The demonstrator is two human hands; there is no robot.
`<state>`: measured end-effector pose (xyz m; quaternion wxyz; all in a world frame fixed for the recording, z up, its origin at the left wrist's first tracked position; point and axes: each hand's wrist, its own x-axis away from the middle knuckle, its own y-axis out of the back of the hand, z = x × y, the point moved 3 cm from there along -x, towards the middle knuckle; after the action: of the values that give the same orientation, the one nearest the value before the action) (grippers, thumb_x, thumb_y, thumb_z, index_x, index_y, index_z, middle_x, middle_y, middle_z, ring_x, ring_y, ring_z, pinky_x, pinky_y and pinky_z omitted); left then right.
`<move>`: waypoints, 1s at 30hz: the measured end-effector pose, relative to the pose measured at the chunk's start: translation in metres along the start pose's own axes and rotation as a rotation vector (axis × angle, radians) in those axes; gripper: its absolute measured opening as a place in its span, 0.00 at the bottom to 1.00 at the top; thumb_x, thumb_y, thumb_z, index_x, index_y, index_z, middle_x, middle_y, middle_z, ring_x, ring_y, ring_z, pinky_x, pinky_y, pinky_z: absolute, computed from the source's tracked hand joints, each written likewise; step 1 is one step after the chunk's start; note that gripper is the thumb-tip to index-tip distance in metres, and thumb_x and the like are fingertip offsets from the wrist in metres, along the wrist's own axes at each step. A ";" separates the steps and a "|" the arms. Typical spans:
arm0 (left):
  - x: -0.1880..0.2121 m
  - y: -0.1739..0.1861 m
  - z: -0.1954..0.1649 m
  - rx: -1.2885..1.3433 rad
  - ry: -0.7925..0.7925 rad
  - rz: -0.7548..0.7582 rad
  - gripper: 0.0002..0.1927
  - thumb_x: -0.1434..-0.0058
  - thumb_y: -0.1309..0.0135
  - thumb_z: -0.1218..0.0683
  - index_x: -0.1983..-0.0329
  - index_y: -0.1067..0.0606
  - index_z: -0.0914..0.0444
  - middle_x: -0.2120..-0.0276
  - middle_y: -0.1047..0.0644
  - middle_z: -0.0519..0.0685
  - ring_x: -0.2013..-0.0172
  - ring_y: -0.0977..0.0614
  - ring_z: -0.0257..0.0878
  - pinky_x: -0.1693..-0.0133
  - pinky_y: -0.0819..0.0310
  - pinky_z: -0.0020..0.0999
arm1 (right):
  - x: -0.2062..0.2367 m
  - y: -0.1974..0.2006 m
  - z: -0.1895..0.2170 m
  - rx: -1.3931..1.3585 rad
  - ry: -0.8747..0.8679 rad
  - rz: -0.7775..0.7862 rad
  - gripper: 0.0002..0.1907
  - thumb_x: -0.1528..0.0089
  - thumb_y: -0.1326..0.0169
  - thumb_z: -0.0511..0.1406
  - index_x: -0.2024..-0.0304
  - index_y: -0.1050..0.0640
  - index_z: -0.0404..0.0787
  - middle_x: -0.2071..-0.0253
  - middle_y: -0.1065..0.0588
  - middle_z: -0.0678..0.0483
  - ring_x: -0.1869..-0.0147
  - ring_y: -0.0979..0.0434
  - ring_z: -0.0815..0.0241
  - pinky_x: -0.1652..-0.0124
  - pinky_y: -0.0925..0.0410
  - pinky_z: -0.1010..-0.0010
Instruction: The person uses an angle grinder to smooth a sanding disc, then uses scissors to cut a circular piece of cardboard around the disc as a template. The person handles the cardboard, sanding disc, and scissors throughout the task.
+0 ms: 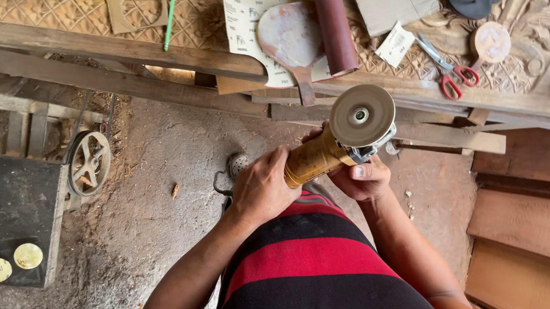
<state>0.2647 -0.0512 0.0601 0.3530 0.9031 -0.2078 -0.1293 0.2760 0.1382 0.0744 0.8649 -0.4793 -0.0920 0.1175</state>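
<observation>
Dusty yellow grinder [330, 148], round disc, gripped by both hands

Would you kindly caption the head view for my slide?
Both hands hold an angle grinder beside a carved wooden panel.

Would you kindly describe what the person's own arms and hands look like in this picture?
Both forearms are bare, with no sleeves reaching them, and no gloves, watch, rings or bracelets show on the left hand or the right hand. A short, unpainted thumbnail is visible on the right hand. Between the arms, the person wears a garment with broad red and black horizontal stripes.
</observation>
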 end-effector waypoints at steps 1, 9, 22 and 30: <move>-0.001 0.001 -0.001 0.003 -0.004 0.012 0.27 0.52 0.29 0.56 0.54 0.30 0.71 0.67 0.20 0.61 0.73 0.15 0.47 0.71 0.17 0.40 | 0.002 0.002 -0.001 -0.012 0.007 -0.007 0.46 0.50 0.32 0.34 0.31 0.35 0.35 0.36 0.30 0.41 0.26 0.34 0.40 0.26 0.43 0.44; -0.011 0.005 -0.018 0.025 -0.017 0.086 0.28 0.54 0.29 0.54 0.54 0.30 0.66 0.65 0.19 0.59 0.67 0.14 0.53 0.66 0.17 0.45 | 0.020 0.014 0.002 -0.059 0.066 -0.042 0.46 0.50 0.32 0.34 0.31 0.35 0.36 0.34 0.31 0.43 0.25 0.35 0.40 0.25 0.44 0.44; -0.009 -0.003 -0.029 -0.054 -0.091 0.078 0.33 0.54 0.28 0.53 0.49 0.31 0.66 0.62 0.20 0.61 0.63 0.15 0.55 0.61 0.17 0.47 | 0.035 0.022 0.005 -0.021 0.127 0.004 0.46 0.52 0.30 0.35 0.32 0.33 0.38 0.36 0.30 0.45 0.25 0.35 0.41 0.23 0.46 0.46; -0.007 -0.009 -0.039 0.042 -0.096 0.178 0.34 0.53 0.29 0.51 0.48 0.31 0.68 0.63 0.20 0.61 0.64 0.14 0.54 0.60 0.16 0.46 | 0.040 0.037 0.005 -0.080 0.144 0.085 0.52 0.47 0.38 0.64 0.33 0.33 0.37 0.41 0.26 0.44 0.28 0.32 0.40 0.25 0.45 0.43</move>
<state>0.2757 -0.0187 0.0826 0.3338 0.8809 -0.3066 -0.1364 0.3088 0.1730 0.0476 0.8436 -0.5242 -0.0136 0.1155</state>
